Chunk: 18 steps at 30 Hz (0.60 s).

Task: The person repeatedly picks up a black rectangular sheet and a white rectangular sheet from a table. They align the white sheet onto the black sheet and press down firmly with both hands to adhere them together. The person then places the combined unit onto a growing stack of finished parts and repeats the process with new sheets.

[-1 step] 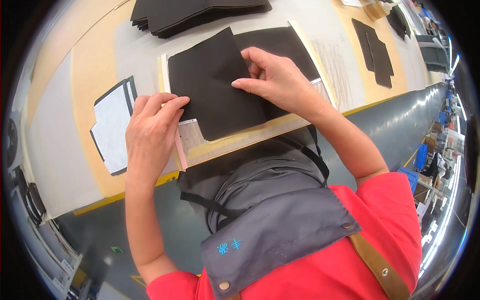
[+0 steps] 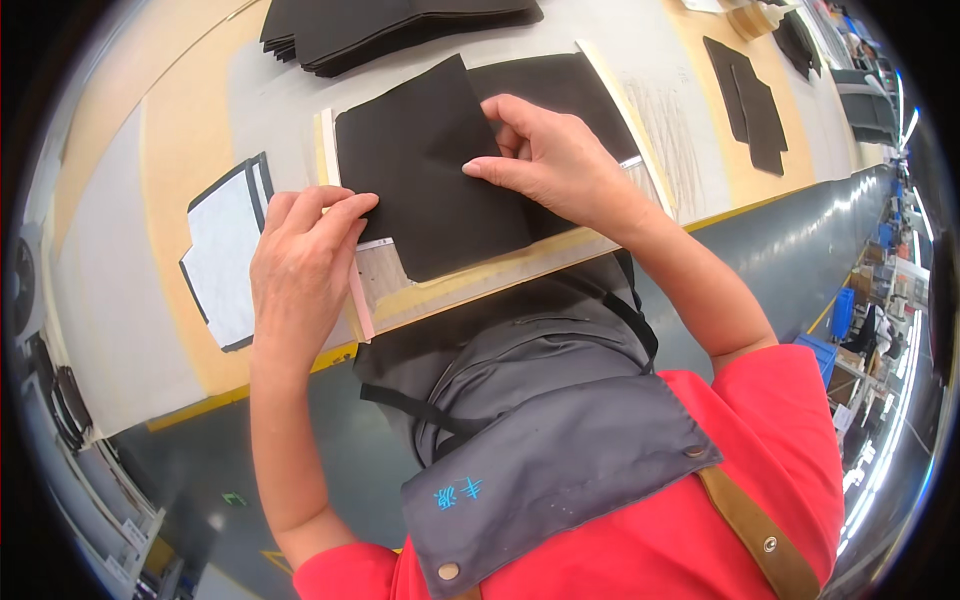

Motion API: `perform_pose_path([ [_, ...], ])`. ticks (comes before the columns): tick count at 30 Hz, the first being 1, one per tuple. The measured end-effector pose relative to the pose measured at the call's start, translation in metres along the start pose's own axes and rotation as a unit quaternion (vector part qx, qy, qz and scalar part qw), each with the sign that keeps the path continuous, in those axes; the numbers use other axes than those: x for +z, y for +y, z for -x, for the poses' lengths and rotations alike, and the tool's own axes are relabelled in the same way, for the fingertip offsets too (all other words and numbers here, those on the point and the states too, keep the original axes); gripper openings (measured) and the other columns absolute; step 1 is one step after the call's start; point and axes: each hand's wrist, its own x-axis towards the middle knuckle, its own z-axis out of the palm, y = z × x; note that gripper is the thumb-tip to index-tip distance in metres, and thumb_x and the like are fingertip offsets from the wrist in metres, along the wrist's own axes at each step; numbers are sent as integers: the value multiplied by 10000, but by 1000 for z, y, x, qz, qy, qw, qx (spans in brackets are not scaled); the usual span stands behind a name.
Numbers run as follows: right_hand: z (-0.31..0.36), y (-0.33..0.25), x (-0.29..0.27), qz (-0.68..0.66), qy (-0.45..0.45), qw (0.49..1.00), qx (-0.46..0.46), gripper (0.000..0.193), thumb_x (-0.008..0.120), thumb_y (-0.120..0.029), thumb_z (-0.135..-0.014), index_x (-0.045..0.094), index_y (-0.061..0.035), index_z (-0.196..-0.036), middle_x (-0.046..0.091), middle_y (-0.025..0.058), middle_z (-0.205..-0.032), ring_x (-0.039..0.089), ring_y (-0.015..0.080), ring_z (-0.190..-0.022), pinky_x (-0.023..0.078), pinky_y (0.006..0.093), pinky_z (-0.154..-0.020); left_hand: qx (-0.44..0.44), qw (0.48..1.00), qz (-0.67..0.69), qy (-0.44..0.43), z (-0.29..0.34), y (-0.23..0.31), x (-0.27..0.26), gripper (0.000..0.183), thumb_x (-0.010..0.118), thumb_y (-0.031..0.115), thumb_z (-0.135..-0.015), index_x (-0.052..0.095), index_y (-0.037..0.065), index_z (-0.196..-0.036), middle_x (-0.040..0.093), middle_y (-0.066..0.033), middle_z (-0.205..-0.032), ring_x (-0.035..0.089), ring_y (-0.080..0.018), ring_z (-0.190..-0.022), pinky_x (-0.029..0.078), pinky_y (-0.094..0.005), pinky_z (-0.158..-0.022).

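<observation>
A thin black panel (image 2: pixel 425 170) lies in front of me, its right part lifted in a slight bend. My right hand (image 2: pixel 545 155) pinches its right edge, thumb on top and fingers curled behind. At the left edge, my left hand (image 2: pixel 308 250) has thumb and fingertips closed on the panel's border near a narrow white strip. More black sheet (image 2: pixel 565 85) shows beneath and to the right; whether it is the same piece folded over, I cannot tell. Pale guide strips (image 2: pixel 627 125) flank the work on the tabletop.
A thick stack of black panels (image 2: pixel 400 30) sits at the back. On the left lies a white piece with black edging (image 2: pixel 225 255). Two black pieces (image 2: pixel 750 110) overlap at the right, near a bottle (image 2: pixel 757 18). The table's yellow front edge (image 2: pixel 200 408) runs before me.
</observation>
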Motion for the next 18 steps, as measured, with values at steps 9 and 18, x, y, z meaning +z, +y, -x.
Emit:
perform_pose_path([
  [9,0,0,0,4,-7,1000,-4,536,812,-234,-892,612,50,-1300,678,140,-785,683,318,-747,534,411,-709,-4,1000,5,-3,0,0,-1,218,732,11,-906,780,74,-1109,716,-38,-1070,632,-253,-1003,545,-370,-833],
  [18,-1,7,3,14,-8,1000,-19,566,848,-220,-902,567,22,-1329,592,66,-782,565,144,-677,492,298,-643,5,1000,-10,5,-1,1,0,162,745,66,-919,784,89,-1075,721,-6,-1058,631,-235,-972,551,-355,-818],
])
